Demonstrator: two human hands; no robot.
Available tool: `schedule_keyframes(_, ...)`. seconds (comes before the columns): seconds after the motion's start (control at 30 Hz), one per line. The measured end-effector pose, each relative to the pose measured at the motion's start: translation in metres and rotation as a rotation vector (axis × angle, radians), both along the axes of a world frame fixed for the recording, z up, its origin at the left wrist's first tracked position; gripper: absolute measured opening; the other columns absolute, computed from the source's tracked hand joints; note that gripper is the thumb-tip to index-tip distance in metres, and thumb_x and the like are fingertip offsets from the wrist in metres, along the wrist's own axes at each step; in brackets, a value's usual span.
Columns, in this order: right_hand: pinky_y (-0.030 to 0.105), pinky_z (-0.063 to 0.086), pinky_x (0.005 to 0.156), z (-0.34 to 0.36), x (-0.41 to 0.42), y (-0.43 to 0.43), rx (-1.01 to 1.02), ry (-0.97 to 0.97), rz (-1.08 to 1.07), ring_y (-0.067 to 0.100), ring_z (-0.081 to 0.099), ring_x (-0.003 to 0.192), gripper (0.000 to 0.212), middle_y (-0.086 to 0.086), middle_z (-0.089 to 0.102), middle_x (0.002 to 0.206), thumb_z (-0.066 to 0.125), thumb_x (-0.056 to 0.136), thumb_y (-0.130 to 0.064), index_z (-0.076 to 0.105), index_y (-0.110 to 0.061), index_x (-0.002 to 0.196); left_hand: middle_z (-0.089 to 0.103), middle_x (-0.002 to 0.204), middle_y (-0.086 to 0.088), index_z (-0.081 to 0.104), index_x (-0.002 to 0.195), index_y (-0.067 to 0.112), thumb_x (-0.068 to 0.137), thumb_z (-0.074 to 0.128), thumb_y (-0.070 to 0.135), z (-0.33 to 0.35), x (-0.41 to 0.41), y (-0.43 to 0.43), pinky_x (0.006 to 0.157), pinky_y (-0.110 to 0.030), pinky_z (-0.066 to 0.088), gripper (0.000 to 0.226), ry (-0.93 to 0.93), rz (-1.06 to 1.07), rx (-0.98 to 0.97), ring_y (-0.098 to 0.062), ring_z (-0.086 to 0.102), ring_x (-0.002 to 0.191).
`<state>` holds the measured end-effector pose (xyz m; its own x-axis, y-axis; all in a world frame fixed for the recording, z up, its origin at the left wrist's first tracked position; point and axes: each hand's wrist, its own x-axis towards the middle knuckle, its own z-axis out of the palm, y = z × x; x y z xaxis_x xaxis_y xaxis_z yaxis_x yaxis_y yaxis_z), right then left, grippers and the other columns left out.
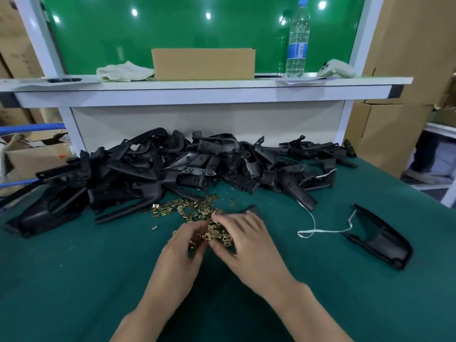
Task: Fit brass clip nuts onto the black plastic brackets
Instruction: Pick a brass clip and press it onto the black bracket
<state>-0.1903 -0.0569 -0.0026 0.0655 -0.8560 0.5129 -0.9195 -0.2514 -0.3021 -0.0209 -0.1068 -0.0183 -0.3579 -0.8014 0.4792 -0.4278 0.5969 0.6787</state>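
1. A workbench [74,280] with a dark green cover fills the foreground.
2. A white shelf [197,95] runs along its back, below a glossy green panel [197,30] (round lamp reflections dot it).
3. Stacked cardboard cartons [407,58] stand at right.

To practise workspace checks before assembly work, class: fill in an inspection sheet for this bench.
Surface: green mat, bare at the near edge.
Job's things: brass clip nuts heaped at centre; black plastic brackets piled behind; lone bracket apart at right.
Clutter: white string beside the lone bracket; stray nut left of the heap.
Hands: left hand fingers curled on nuts; right hand spread over the heap.
Cables: nothing seen.
Surroundings: shelf with cardboard box, water bottle, cloth; cartons at right.
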Motion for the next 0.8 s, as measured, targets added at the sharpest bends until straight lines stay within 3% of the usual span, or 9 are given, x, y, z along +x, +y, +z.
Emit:
schedule_keyframes(0.1, 0.03, 0.034, 0.11, -0.009, -0.003, -0.005, 0.101, 0.03, 0.003, 0.01, 0.055, 0.121, 0.046, -0.014, 0.063, 0.134, 0.045, 0.101, -0.054, 0.054, -0.032, 0.141, 0.056, 0.112, 0.033, 0.043, 0.112, 0.069, 0.091, 0.069, 0.016, 0.001, 0.0, -0.002, 0.081, -0.013, 0.05, 0.063, -0.005, -0.002, -0.041, 0.007, 0.057, 0.106)
schedule_keyframes(0.2, 0.022, 0.035, 0.096, -0.015, -0.01, -0.006, 0.142, -0.044, 0.02, 0.007, 0.058, 0.112, 0.043, -0.018, 0.063, 0.131, 0.046, 0.099, -0.054, 0.056, -0.035, 0.136, 0.056, 0.112, 0.032, 0.041, 0.113, 0.07, 0.091, 0.068, 0.019, -0.001, -0.004, -0.002, 0.083, -0.01, 0.047, 0.061, -0.014, -0.008, -0.062, 0.005, 0.058, 0.105)
schedule_keyframes(0.33, 0.019, 0.037, 0.091, -0.018, -0.011, -0.007, 0.139, -0.177, 0.031, 0.001, 0.048, 0.114, 0.042, -0.021, 0.061, 0.133, 0.059, 0.098, -0.048, 0.052, -0.038, 0.139, 0.055, 0.113, 0.032, 0.043, 0.116, 0.066, 0.092, 0.064, 0.023, -0.003, -0.007, -0.001, 0.087, -0.014, 0.048, 0.054, -0.041, -0.011, -0.076, 0.004, 0.057, 0.109)
schedule_keyframes(0.5, 0.021, 0.049, 0.092, -0.022, -0.008, -0.012, 0.15, -0.396, 0.115, -0.005, 0.06, 0.11, 0.027, -0.022, 0.066, 0.121, 0.065, 0.098, -0.036, 0.065, -0.034, 0.124, 0.057, 0.112, 0.029, 0.046, 0.117, 0.063, 0.092, 0.067, 0.011, -0.005, -0.006, -0.002, 0.098, -0.018, 0.046, 0.062, -0.026, -0.012, -0.052, 0.005, 0.058, 0.108)
schedule_keyframes(0.63, 0.017, 0.05, 0.089, -0.025, -0.01, -0.013, 0.146, -0.492, 0.093, -0.006, 0.062, 0.105, 0.019, -0.021, 0.07, 0.113, 0.067, 0.098, -0.027, 0.071, -0.029, 0.116, 0.062, 0.106, 0.024, 0.052, 0.121, 0.055, 0.092, 0.068, 0.007, -0.007, -0.008, -0.002, 0.086, -0.004, 0.042, 0.059, 0.03, -0.025, 0.022, 0.002, 0.061, 0.105)
schedule_keyframes(0.8, 0.01, 0.044, 0.072, -0.021, -0.01, -0.01, 0.168, -0.6, 0.114, -0.002, 0.064, 0.089, 0.006, -0.024, 0.068, 0.095, 0.065, 0.099, -0.032, 0.068, -0.032, 0.104, 0.069, 0.104, 0.025, 0.063, 0.111, 0.047, 0.094, 0.067, 0.013, -0.004, -0.012, 0.0, 0.085, -0.006, 0.045, 0.039, 0.188, -0.026, 0.204, 0.003, 0.064, 0.103)
